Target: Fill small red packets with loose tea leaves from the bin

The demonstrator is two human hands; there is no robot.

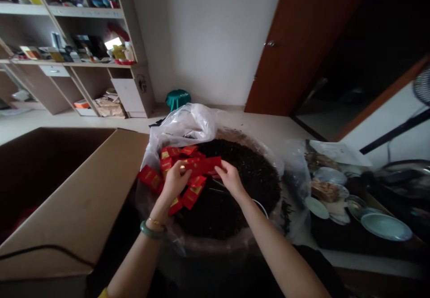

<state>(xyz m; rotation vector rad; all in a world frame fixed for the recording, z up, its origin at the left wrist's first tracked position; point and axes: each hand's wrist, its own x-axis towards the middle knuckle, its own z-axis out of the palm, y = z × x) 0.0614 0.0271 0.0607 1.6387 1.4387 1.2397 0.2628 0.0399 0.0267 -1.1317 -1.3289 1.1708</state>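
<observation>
So we've got one red packet (203,166) stretched out flat between both hands, roughly level. Our left hand (175,182) has its fingers (185,175) clamped on one end, and our right hand (231,181) is pinching the other end near the corner. It's up over a big plastic-lined container full of dark loose bits (231,213), leaf-like as far as we can tell, too small to be sure.

Right by our left hand there's a messy pile of red packets (152,179) with gold patches, lying on the left side of the dark stuff. The clear plastic liner (188,125) is bunched up along the far edge. We're wearing a green bangle (152,231) on the left wrist, fyi.

A big cardboard box (83,190) sits just left of the container, and over on the right we've got a bunch of dishes (386,225), well apart from our hands.
</observation>
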